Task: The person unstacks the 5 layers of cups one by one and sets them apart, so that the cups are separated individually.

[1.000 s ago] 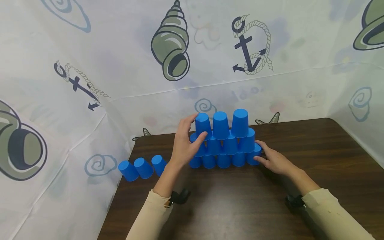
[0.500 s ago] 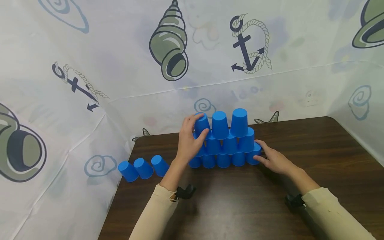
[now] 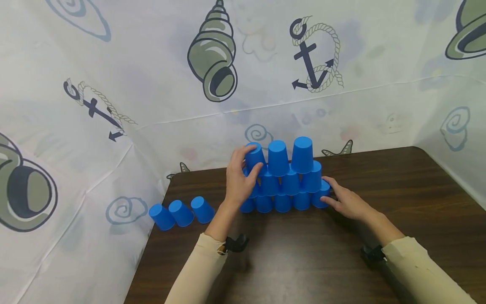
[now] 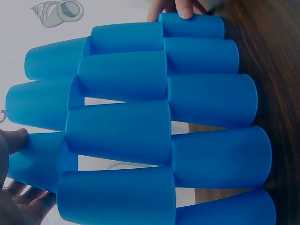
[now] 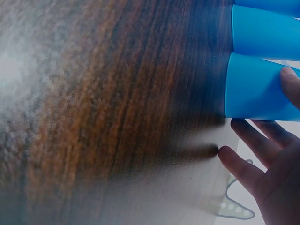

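Observation:
Blue cups stand upside down in a three-row stack. In the head view my left hand [image 3: 239, 183] grips the leftmost top-row cup [image 3: 255, 159], thumb in front and fingers on its far side. That cup sits across the row below; the left wrist view shows the same cup [image 4: 40, 159] between thumb and fingers. My right hand [image 3: 349, 203] holds the bottom row's right-end cup [image 3: 320, 195]. In the right wrist view its thumb touches that cup [image 5: 258, 89], with fingers along the side. Two more top-row cups, a middle one [image 3: 278, 158] and a right one [image 3: 302, 155], stand untouched.
Three separate upside-down blue cups [image 3: 182, 213] stand on the left of the dark wooden table [image 3: 288, 261]. A pale sheet [image 3: 159, 76] printed with shells and anchors hangs behind and to the left. The table's back edge lies close behind the stack.
My left hand has shifted slightly right, and its fingers have closed further over the top-left cup, which has moved slightly left. My right hand stays at the lower right cup.

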A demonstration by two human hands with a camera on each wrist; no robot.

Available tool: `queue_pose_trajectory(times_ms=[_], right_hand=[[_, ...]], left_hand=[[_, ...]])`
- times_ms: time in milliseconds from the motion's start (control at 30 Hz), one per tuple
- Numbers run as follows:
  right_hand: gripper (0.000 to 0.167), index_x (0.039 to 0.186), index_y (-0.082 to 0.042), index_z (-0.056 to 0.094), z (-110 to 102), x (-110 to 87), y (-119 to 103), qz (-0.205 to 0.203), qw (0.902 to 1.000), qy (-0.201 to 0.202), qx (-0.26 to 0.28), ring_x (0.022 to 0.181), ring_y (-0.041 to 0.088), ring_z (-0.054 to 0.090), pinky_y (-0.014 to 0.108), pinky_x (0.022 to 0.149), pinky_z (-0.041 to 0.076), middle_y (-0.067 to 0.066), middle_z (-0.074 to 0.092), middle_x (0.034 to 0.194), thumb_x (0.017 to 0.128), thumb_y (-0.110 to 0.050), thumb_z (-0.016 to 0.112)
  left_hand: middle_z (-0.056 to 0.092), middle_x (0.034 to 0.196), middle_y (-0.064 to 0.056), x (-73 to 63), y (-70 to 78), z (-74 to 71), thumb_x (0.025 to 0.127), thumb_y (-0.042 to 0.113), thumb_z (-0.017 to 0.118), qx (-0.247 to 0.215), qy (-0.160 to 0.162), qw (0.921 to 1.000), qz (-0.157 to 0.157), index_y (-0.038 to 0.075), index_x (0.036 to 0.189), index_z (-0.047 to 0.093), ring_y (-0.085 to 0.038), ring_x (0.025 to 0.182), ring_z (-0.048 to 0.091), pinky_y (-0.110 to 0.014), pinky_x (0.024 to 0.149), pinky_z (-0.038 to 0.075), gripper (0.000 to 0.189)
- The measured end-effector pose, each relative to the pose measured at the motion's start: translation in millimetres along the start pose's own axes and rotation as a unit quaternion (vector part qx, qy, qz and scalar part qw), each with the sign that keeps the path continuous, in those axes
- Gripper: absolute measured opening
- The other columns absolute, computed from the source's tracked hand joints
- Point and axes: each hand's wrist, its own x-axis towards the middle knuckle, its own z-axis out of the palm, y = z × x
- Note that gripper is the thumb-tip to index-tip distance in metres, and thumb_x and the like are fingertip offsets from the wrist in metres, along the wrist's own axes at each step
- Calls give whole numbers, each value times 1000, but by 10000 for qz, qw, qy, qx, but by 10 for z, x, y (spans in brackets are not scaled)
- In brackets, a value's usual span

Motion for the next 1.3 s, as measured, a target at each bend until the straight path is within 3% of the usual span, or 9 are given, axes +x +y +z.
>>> queue_pose_trajectory(times_ms=[467, 933, 1167, 1300], right_hand=[[72, 153, -15, 16, -7, 7, -13, 16, 10000, -14, -17, 125, 54, 45, 72, 93, 38, 31, 41, 144, 99, -42, 55], [72, 153, -14, 16, -3, 3, -5, -60, 10000, -19, 46, 125, 54, 45, 71, 93, 39, 32, 41, 143, 99, -42, 54], [71, 153, -14, 16, 7, 5, 2, -57, 10000, -22, 45, 125, 53, 46, 71, 93, 39, 32, 41, 143, 100, -39, 55], [71, 154, -15, 15, 5, -2, -3, -48, 10000, -11, 60, 125, 54, 45, 71, 93, 38, 31, 41, 144, 100, -40, 55]], left_hand=[[52, 131, -11, -15, -36, -2, 93, 14, 69, 28, 15, 10000, 12, 13, 135, 51, -24, 123, 53, -49, 94, 50, 46], [51, 134, -11, -32, -13, -47, 93, 12, 69, -222, 102, 9997, 7, 11, 136, 50, -24, 125, 52, -51, 95, 49, 47], [51, 126, -27, -55, 350, -345, 87, -9, 67, -308, 478, 9983, 149, -8, 128, 50, -42, 117, 55, -62, 92, 46, 45], [51, 127, -27, -136, 273, -520, 87, -8, 68, -200, 767, 9968, -41, -8, 129, 50, -42, 115, 55, -61, 93, 47, 46]])
